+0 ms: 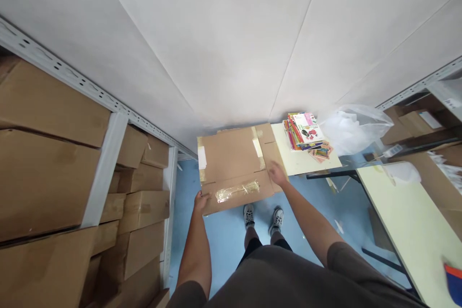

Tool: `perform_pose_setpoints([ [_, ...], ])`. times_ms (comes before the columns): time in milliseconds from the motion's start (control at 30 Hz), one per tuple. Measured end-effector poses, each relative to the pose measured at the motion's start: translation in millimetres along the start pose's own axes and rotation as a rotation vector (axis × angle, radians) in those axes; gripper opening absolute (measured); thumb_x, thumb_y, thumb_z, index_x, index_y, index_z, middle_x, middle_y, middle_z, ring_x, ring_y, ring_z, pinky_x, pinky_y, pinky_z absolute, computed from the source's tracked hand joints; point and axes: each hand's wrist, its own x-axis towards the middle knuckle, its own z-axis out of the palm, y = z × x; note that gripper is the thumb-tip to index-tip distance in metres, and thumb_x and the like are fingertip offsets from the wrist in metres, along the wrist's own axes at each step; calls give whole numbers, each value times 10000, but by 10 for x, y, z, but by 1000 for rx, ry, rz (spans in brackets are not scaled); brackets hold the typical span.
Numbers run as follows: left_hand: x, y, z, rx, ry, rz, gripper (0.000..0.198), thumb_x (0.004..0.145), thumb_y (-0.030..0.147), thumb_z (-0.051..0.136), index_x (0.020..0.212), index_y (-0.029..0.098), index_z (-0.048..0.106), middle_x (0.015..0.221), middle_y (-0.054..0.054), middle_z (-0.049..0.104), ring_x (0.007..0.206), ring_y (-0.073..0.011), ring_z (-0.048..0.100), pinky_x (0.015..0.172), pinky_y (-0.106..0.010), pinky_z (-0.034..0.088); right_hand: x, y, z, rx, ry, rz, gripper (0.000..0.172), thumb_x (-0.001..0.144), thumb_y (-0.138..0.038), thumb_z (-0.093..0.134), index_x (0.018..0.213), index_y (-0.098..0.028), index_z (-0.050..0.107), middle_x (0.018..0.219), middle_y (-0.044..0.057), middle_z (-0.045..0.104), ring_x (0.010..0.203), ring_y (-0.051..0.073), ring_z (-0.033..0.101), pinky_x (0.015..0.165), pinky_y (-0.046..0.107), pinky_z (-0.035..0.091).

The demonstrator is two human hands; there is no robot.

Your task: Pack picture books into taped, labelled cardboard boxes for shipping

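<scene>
A flattened cardboard box (231,154) lies across the pale table in front of me, its near edge jutting over the floor. A strip of shiny clear tape (238,191) covers its near flap, and pale label patches show at both sides. At the near left corner, my left hand (202,200) is closed around the edge, thumb on top. My right hand (277,173) rests on the right-hand flap with its fingers curled against the cardboard; its fingertips are only partly visible.
Right of the cardboard, a stack of books (305,130) stands on the table (294,166) beside a clear plastic bag (353,130). Shelving with cardboard boxes (144,211) rises at my left. Another pale table (404,216) is at my right. A wall (224,57) closes the far side.
</scene>
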Motion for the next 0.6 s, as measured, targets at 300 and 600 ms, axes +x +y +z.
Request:
perform_pose_setpoints([
  [300,12,-40,-88,-42,-159,-20,460,623,329,926,998,200,691,894,-52,804,874,-282,805,797,-373,649,323,162,-254,-54,188,329,287,777,-286,616,994,-176,770,894,126,788,974,325,741,885,387,569],
  [600,-78,7,-31,-132,-195,-78,490,663,314,909,1077,227,663,955,-54,818,923,-295,819,807,-403,666,333,-74,-80,-23,56,196,146,789,-250,624,930,-244,657,927,92,750,949,305,686,920,386,525],
])
